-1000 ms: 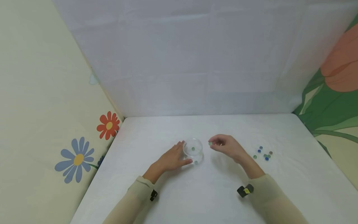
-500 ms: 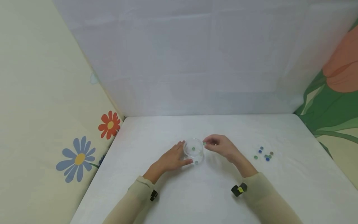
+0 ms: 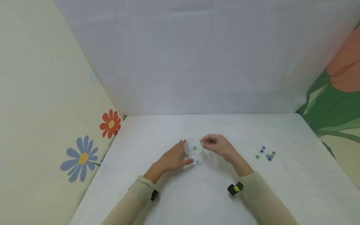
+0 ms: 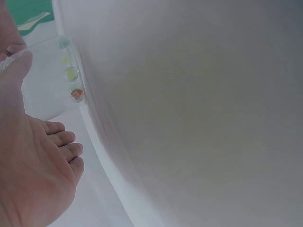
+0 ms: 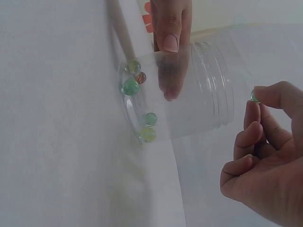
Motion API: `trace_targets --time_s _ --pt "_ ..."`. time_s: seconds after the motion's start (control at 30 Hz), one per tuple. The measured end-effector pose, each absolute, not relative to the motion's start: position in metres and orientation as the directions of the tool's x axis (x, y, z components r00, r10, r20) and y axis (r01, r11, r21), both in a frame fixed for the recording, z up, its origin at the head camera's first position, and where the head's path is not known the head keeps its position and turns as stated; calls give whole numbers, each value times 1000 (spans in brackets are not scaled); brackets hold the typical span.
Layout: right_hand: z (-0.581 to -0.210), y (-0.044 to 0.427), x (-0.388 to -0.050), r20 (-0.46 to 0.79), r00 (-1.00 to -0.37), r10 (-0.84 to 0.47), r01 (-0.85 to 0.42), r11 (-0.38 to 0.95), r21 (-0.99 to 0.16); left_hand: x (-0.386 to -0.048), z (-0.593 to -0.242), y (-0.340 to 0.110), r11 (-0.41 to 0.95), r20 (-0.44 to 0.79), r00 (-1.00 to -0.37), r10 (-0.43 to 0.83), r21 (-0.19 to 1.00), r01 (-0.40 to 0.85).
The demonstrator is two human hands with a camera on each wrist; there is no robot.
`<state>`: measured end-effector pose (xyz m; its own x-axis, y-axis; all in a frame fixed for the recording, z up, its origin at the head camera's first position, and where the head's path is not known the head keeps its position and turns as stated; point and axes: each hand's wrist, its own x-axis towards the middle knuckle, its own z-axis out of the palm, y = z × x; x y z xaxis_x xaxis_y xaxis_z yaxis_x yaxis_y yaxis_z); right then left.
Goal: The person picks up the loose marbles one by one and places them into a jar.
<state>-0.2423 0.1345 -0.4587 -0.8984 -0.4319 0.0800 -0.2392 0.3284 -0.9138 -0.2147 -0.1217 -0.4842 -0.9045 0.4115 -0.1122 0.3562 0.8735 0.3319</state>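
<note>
A clear plastic jar (image 5: 201, 113) with a threaded neck stands upright on the white table. Several marbles lie on its bottom, among them a green marble (image 5: 131, 87), a red-brown marble (image 5: 141, 78) and a yellowish marble (image 5: 147, 135). My left hand (image 3: 173, 158) holds the jar from its left side, thumb on the near wall and fingers round the far wall. At the right of the mouth, my right hand (image 3: 220, 147) pinches a green marble (image 5: 254, 96) between thumb and fingertips. That marble is just above the rim and partly hidden by the thumb.
To the right on the table (image 3: 202, 200), several loose marbles lie in a group, including a blue marble (image 3: 269, 159), a brownish marble (image 3: 273, 153) and a green marble (image 3: 257, 157). A white cloth backdrop (image 3: 197, 62) rises behind the table.
My right hand has moved left with the green marble, from beside the jar to its rim. My left hand has stayed on the jar.
</note>
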Motion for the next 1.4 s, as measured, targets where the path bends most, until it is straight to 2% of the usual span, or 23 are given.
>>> trace_targets --time_s 0.57,1.4 --pt "-460 128 -239 65 -896 -440 -227 328 -917 -213 -486 -122 875 -113 -901 419 316 367" --pt "-460 168 -241 35 -884 -467 -249 406 -879 -217 -486 -120 886 -149 -907 394 323 332"
